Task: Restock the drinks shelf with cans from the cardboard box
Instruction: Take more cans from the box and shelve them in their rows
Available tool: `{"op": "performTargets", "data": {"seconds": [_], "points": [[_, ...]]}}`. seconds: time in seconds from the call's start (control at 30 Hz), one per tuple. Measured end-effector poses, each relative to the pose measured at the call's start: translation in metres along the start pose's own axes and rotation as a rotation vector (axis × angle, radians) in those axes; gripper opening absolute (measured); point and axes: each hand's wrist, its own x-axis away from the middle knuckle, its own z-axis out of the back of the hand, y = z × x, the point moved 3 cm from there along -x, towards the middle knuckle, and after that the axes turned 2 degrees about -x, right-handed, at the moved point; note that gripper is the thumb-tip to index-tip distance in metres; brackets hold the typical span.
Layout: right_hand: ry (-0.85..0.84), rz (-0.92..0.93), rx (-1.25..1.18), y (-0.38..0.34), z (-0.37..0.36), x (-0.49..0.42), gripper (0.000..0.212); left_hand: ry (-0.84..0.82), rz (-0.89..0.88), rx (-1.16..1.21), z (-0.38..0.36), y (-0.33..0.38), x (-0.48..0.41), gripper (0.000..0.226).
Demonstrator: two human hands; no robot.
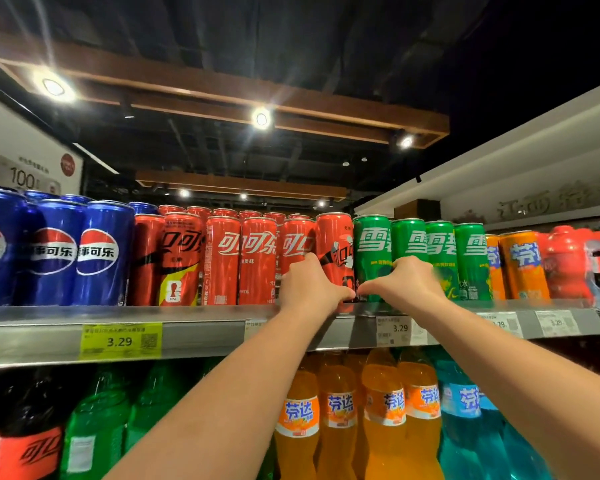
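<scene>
The red can [335, 237], the one with a cartoon print, stands upright at the front edge of the top shelf [205, 320], last in the row of red cans. The left hand [307, 285] grips it low down. Its fingers curl round the can's left side, into the gap beside the neighbouring red can, and the thumb lies across the lower front.

Touching the red can on its right is a green can [371, 244], first in its own row. The right hand [407, 282] grips this one the same way, mirrored: fingers wrap its far side and the thumb reaches back toward the red can. The two thumb tips almost meet at the seam between the cans.

Further left of the red can are more red cans, then blue cans [101, 251]. Further right, past the green row, stand orange cans [520, 265]. Below the red can, under the shelf rail with its white price tag [394, 329], are orange bottles [381, 410]. The cardboard box is not in view.

These look like tall, slim, full cans. I judge them moderately heavy for their width, stiff in the wall while sealed, and smooth enough to slip in the fingers. Being narrow and tall, they would tip easily if pushed near the top. A low, wrapping hold like this one suits sliding them along the shelf. The step in hand appears to be squaring the two front cans into line. A knock could topple the cans packed close on either side.
</scene>
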Motion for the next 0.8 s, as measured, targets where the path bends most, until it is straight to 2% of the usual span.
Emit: {"op": "performTargets", "data": {"seconds": [0.2,0.57,0.67,0.8], "points": [[0.083,0.042,0.018,0.001,0.002,0.005,0.041,0.027,-0.006,0.013,0.0,-0.001,0.0,0.069],[0.133,0.051,0.078,0.002,-0.003,0.011,0.055,0.027,-0.062,0.028,0.003,-0.002,0.0,0.065],[0.113,0.053,0.081,0.001,-0.002,0.016,0.05,0.02,-0.069,0.008,0.004,0.001,0.005,0.059],[0.104,0.085,0.131,0.001,0.004,0.025,0.031,-0.005,-0.124,0.002,0.004,0.002,0.011,0.041]]}}
